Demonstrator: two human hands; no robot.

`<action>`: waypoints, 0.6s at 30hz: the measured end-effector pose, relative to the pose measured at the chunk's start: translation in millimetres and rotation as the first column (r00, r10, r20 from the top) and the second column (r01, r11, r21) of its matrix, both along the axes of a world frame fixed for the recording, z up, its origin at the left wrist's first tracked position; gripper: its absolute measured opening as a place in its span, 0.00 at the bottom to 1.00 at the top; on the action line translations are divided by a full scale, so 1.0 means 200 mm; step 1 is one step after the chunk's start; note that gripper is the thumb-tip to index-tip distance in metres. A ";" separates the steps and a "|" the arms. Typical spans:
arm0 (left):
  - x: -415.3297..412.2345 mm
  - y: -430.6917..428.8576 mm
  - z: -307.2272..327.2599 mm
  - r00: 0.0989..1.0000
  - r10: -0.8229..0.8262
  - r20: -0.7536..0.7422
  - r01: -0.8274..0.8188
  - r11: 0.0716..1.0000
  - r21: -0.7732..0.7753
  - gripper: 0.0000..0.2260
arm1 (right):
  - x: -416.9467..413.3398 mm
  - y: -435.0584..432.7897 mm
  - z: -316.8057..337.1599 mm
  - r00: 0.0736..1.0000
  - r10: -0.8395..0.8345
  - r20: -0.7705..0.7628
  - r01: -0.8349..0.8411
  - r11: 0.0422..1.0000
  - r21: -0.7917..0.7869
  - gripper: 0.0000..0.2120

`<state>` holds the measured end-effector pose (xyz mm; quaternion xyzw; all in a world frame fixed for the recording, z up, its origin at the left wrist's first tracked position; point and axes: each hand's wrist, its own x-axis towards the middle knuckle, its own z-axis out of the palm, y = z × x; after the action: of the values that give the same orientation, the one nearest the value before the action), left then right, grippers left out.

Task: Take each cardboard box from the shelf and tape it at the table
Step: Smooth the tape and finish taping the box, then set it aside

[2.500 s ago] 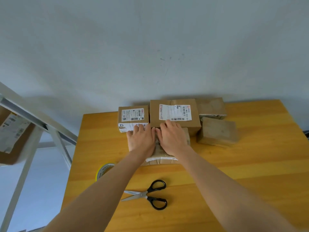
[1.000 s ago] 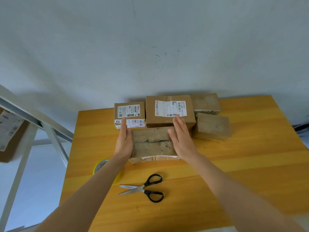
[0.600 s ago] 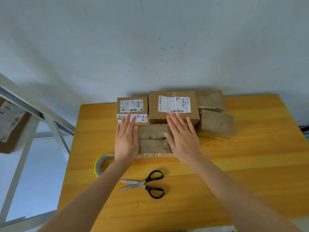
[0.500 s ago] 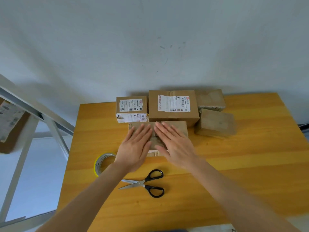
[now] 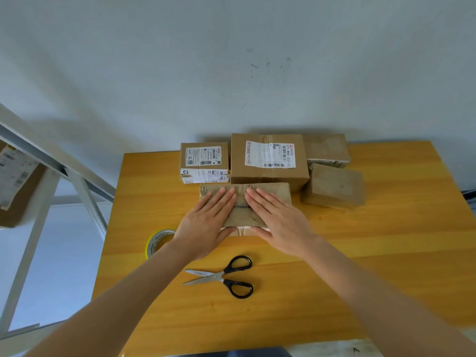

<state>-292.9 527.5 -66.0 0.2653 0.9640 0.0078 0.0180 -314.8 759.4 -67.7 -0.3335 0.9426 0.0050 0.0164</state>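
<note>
Cardboard box (image 5: 242, 212) on desk (image 5: 386, 253), just before other boxes (image 5: 268, 173). Left hand (image 5: 206, 225), right hand (image 5: 279, 222) flat, fingers straight, pressing top, likely smoothing seam. Tape roll (image 5: 154, 242), scissors (image 5: 224, 276) within reach.

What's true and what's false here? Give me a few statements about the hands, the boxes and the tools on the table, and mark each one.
1. The left hand and right hand lie flat, fingers straight, on the nearest box. True.
2. The right hand holds the scissors. False: they lie untouched on the table, on the person's side of that box.
3. The tape roll lies near the table's left edge, beside the left forearm. True.
4. The largest box has no label. False: a white label with barcodes is stuck on its top.
</note>
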 end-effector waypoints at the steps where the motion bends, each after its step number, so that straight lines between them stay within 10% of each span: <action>1: 0.00 0.00 0.00 1.000 0.006 0.007 -0.006 1.000 -0.007 0.32 | 0.00 0.00 0.00 1.000 -0.003 0.004 0.003 1.000 0.000 0.34; 18: 0.06 0.06 0.05 0.913 0.329 0.242 -0.371 0.916 0.155 0.43 | 0.07 -0.01 0.01 0.970 -0.244 0.005 0.244 0.969 0.022 0.42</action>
<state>-280.7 539.8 -56.2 0.0859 0.9828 0.1347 0.0921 -301.3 758.1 -65.2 -0.2147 0.9763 0.0115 0.0241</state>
